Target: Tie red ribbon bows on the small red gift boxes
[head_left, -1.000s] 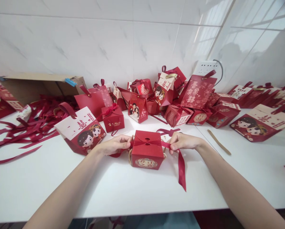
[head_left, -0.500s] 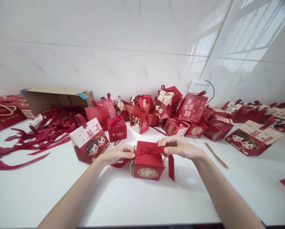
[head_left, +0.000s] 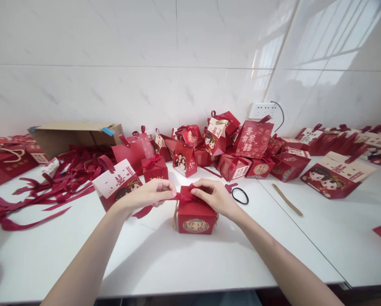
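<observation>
A red gift box [head_left: 196, 212] with a gold round emblem on its front stands upright on the white table in front of me. Twisted gold cord shows at its sides. A red ribbon [head_left: 186, 195] lies knotted across the lid. Left of the box, my left hand [head_left: 155, 193] pinches one end of this ribbon and holds it taut. My right hand [head_left: 211, 194] is over the lid, its thumb and fingers closed on the ribbon by the knot. My right fingers partly cover the knot.
Several red gift boxes [head_left: 254, 140] are piled along the wall. A cardboard box [head_left: 75, 127] with loose red ribbons [head_left: 72, 170] lies at the left. A black ring [head_left: 240, 196] and a tan strip [head_left: 287, 199] lie to the right. More boxes [head_left: 335, 174] stand far right.
My right hand has moved left from the box's right side onto the knot. My left hand has shifted slightly left and up with the ribbon. The black ring has come into view.
</observation>
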{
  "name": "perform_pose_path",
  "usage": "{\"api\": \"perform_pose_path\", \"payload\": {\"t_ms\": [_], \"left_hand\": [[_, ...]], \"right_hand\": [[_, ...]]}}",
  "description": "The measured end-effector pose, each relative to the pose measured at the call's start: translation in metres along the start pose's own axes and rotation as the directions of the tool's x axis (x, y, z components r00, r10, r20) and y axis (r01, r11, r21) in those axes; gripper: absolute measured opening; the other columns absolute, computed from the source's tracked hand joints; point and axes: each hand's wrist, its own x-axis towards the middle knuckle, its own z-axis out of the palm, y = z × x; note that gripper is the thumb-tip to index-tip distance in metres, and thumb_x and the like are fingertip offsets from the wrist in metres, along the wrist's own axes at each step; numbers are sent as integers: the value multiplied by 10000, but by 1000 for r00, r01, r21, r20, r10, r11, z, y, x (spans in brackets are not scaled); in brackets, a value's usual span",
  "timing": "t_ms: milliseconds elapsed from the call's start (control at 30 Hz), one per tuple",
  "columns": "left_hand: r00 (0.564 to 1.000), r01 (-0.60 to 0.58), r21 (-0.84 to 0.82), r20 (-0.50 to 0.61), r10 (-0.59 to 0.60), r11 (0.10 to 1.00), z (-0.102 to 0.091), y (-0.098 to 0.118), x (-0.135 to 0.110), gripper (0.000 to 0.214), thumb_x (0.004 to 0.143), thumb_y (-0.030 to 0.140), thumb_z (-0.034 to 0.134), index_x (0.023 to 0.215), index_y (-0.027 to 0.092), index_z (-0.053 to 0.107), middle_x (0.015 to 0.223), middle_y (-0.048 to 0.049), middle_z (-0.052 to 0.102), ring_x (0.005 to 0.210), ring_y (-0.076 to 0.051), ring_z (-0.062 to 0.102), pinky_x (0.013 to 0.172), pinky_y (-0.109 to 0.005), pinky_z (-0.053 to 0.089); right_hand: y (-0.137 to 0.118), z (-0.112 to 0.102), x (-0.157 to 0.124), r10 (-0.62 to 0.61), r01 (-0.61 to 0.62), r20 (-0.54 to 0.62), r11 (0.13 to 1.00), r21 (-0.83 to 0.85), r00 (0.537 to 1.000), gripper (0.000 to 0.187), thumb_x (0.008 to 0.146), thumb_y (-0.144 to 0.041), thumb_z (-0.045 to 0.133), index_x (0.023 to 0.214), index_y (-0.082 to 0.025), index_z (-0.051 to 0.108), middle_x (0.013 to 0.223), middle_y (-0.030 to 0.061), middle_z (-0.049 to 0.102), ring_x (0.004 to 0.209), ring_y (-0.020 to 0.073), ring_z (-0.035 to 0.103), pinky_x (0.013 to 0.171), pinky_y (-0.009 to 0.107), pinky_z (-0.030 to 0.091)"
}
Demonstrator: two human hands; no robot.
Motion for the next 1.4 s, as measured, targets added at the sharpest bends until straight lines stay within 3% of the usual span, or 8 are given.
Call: {"api": "perform_pose_path", "payload": {"t_ms": [200, 467, 633, 833, 1000, 1167, 1300, 1400], "left_hand": [[991, -113, 402, -17, 131, 908, 7, 25, -7, 360, 763, 343, 580, 1105, 245, 526, 771, 21, 531, 637, -128, 470, 570, -232, 359], [985, -17, 631, -121, 121, 775, 17, 39, -9, 152, 839, 299, 454, 877, 228, 582, 775, 2, 571, 605, -137, 513, 530, -237, 348], [958, -166, 697, -54, 283, 697, 18, 47, -7, 215, 851, 361, 477, 801, 204, 616, 985, -31, 536, 796, -155, 553, 688, -257, 418], [921, -232, 775, -20, 390, 587, 24, 55, 2, 248, 885, 296, 416, 875, 193, 641, 1031, -62, 522, 800, -160, 553, 721, -291, 430], [894, -334, 627, -25, 446, 704, 21, 47, 22, 223, 869, 313, 448, 911, 208, 641, 953, -41, 580, 816, -159, 571, 734, -279, 449], [871, -352, 364, -209, 444, 863, 21, 21, 43, 190, 828, 343, 511, 883, 181, 594, 874, -32, 639, 808, -172, 588, 744, -298, 458], [835, -381, 197, -345, 428, 903, 29, -4, 52, 144, 809, 310, 535, 805, 169, 566, 840, -30, 635, 798, -163, 589, 755, -295, 453], [851, -325, 186, -370, 373, 927, 36, -14, 52, 131, 793, 293, 544, 768, 169, 577, 800, -22, 635, 755, -158, 575, 717, -289, 445]], "right_hand": [[0, -3, -3, -36, 36, 4, 999, -17, 999, 174, 843, -235, 490, 902, -195, 649, 930, 59, 665, 875, 194, 604, 798, 327, 450], [10, 0, -5, -54, 57, -68, 998, 42, 996, 78, 799, -229, 545, 870, -205, 562, 885, 30, 659, 825, 173, 616, 780, 323, 460], [9, 2, -5, 36, -14, -132, 986, 164, 991, 243, 747, -252, 613, 963, -223, 505, 781, -9, 668, 774, 170, 639, 769, 333, 466], [5, 1, -4, 61, -47, -75, 983, 178, 995, 66, 749, -230, 585, 773, -184, 626, 791, 23, 684, 741, 165, 640, 745, 307, 481], [11, 3, -3, 3, 4, -51, 992, 123, 999, 70, 754, -173, 545, 722, -187, 605, 746, -1, 665, 728, 154, 609, 725, 293, 457], [15, 4, -3, 60, -52, -23, 968, 246, 998, 152, 712, -158, 593, 847, -210, 546, 736, -21, 668, 719, 152, 618, 706, 290, 462], [13, 5, -5, 136, -116, -30, 925, 361, 990, 225, 705, -205, 627, 842, -236, 452, 682, -44, 654, 669, 148, 622, 613, 261, 452], [10, 6, -6, 150, -120, -46, 913, 390, 988, 242, 705, -219, 630, 799, -239, 407, 663, -55, 642, 627, 134, 609, 575, 242, 440]]}}
